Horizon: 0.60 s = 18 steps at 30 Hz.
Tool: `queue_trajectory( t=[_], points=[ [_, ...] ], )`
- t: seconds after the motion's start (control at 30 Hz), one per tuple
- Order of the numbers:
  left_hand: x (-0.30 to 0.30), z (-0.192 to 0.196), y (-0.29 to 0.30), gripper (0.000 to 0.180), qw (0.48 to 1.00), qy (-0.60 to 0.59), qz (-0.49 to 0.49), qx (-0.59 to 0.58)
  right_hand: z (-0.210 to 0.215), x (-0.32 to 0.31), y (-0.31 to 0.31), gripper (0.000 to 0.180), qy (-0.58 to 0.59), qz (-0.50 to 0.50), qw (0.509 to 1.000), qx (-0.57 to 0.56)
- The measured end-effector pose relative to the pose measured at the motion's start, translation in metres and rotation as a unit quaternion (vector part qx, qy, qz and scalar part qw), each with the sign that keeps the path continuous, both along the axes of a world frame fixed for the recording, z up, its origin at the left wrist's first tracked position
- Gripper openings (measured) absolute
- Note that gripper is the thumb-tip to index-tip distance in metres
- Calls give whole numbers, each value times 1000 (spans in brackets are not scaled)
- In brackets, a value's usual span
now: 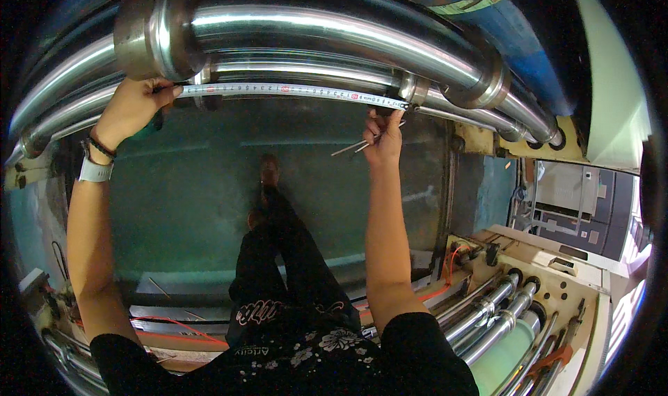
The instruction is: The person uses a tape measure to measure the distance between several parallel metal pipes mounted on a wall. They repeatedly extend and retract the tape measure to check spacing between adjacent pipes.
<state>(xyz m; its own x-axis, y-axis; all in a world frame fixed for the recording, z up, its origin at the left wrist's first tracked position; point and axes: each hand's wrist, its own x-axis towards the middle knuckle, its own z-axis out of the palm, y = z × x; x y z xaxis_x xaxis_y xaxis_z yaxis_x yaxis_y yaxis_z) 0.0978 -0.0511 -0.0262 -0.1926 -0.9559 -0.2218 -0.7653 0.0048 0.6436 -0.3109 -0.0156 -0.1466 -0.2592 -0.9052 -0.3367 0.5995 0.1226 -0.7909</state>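
A white tape measure [292,90] is pulled out in a nearly straight line just below the steel shafts at the top. My left hand [136,105] grips its left end close under a thick metal collar [156,37]. A dark green bit shows beneath that hand; I cannot tell whether it is the tape's case. With thumb and fingers, my right hand [383,135] pinches the tape's right end beside a smaller collar [413,88]. Thin metal rods [348,147] stick out leftward from the same hand; their kind is unclear.
Long polished shafts [334,35] cross the top, with another large collar [492,86] at right. Below is a dark green floor [188,187], where my legs stand. Lower right, a machine frame holds metal rollers and a pale green roller [511,354]. Grey cabinets [591,201] stand beyond.
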Motion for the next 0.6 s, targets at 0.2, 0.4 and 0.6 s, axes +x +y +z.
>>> queue_trajectory(
  t=[0.2,0.4,0.6],
  points=[
    [-6,7,2,20,1000,-9,7,9,0,3,-1,44,-1,-13,1000,-2],
    [-1,-3,1,18,999,47,5,-4,0,4,-2,44,12,-14,1000,-5],
    [4,-11,1,21,997,43,-14,-55,8,5,7,37,9,-21,999,31]
  ],
)
